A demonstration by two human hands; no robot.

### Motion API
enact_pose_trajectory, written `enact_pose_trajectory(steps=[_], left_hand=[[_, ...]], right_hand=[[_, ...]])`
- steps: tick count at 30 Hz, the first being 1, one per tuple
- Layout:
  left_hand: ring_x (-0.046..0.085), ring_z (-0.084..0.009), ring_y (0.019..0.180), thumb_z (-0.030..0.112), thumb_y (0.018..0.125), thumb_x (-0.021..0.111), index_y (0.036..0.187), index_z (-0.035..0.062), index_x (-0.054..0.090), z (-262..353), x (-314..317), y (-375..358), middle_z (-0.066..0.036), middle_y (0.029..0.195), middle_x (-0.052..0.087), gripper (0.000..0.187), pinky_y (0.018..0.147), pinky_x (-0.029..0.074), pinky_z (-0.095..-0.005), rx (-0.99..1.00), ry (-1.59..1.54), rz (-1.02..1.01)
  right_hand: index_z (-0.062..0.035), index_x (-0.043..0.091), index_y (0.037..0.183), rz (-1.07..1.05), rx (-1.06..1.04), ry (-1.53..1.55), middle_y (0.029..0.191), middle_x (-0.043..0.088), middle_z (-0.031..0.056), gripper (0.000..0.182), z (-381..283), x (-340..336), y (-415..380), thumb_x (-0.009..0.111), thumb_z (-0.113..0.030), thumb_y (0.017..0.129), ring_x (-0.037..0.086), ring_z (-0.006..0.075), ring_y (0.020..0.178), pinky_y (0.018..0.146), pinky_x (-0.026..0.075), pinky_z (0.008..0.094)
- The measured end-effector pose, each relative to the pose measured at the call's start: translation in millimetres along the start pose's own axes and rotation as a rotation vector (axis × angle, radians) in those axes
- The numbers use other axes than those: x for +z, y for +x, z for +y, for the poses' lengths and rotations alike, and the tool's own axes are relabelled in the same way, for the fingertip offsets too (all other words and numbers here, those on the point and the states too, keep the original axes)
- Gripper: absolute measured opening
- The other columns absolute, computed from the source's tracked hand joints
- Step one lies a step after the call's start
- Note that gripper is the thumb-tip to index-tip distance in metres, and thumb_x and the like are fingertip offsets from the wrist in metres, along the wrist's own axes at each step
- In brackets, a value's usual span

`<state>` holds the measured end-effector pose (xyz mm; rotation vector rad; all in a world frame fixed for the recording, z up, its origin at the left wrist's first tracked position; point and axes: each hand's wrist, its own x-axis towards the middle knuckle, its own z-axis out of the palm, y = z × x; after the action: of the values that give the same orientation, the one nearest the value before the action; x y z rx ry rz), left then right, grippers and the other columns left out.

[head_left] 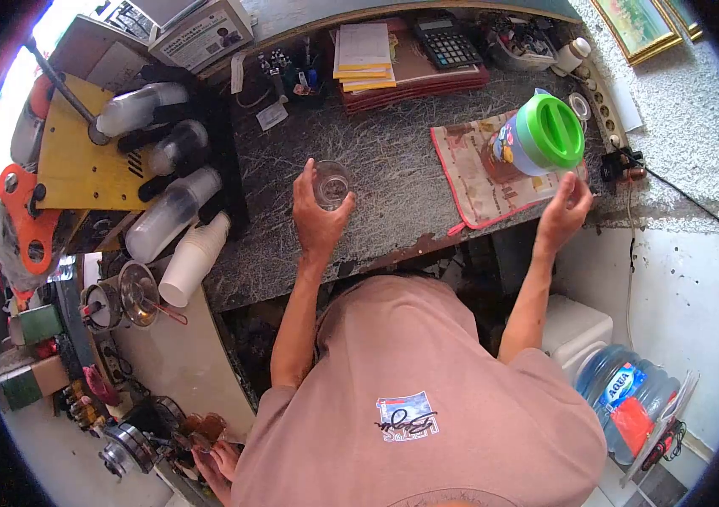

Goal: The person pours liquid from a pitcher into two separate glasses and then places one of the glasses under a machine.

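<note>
A clear glass [333, 186] stands on the dark, scratched tabletop [292, 253]. My left hand [320, 213] is closed around its left and lower side, thumb on one side and fingers on the other. On the right, a pitcher with a bright green lid [555, 133] and a printed, bluish body stands on a patterned cloth [469, 190] with red edging. My right hand [566, 211] is just below the pitcher's lid, its fingers bent; whether the fingertips touch the pitcher or its handle cannot be made out.
Cup stacks [174, 211] and a yellow machine [93, 152] stand at left. Folders [414, 84], a calculator [447, 42] and a power strip [600, 106] lie toward the back and right. A water bottle [626, 389] is below right. Another person's hand [216, 460] shows at lower left.
</note>
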<state>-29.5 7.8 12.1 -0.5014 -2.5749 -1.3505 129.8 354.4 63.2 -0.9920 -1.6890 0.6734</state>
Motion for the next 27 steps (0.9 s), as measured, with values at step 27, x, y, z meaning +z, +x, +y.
enact_pose_trajectory(steps=[27], left_hand=[[0.035, -0.0439, 0.146, 0.020, 0.082, 0.078, 0.157, 0.0037, 0.028, 24.2, -24.6, -47.7, -0.026, 0.157, 0.034, 0.092, 0.120, 0.031, -0.0525, 0.246, 0.053, 0.037]], right_hand=[[0.0010, 0.075, 0.082, -1.193, 0.076, 0.225, 0.072, 0.072, 0.0026, 0.033, -120.0, 45.9, -2.0, 0.083, -0.031, 0.087, 0.064, 0.0083, 0.062, 0.056, 0.047, 0.0246]])
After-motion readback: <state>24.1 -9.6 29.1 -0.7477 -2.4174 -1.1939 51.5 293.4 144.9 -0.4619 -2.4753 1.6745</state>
